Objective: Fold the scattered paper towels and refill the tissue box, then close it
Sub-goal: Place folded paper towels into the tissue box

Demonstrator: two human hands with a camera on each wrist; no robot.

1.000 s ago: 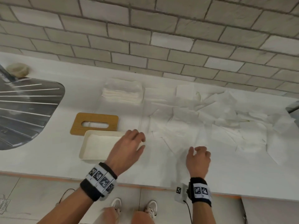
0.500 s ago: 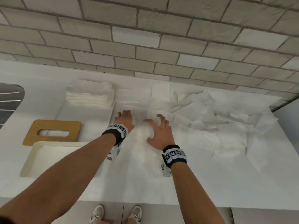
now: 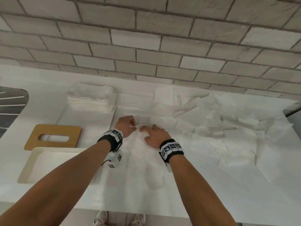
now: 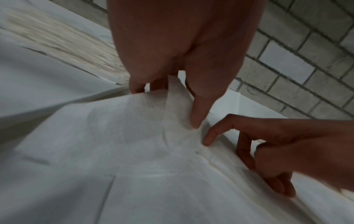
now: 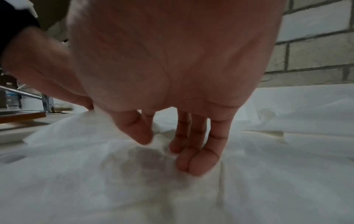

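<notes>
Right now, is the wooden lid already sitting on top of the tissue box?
No, the wooden lid lies flat on the counter just behind the open tissue box.

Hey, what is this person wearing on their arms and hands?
Both forearms and hands are bare: no sleeves, no gloves. Each wrist has a black band, left band and right band, ringed with square black-and-white markers. A small white tagged unit hangs under the left wrist with a thin dark cable.
</notes>
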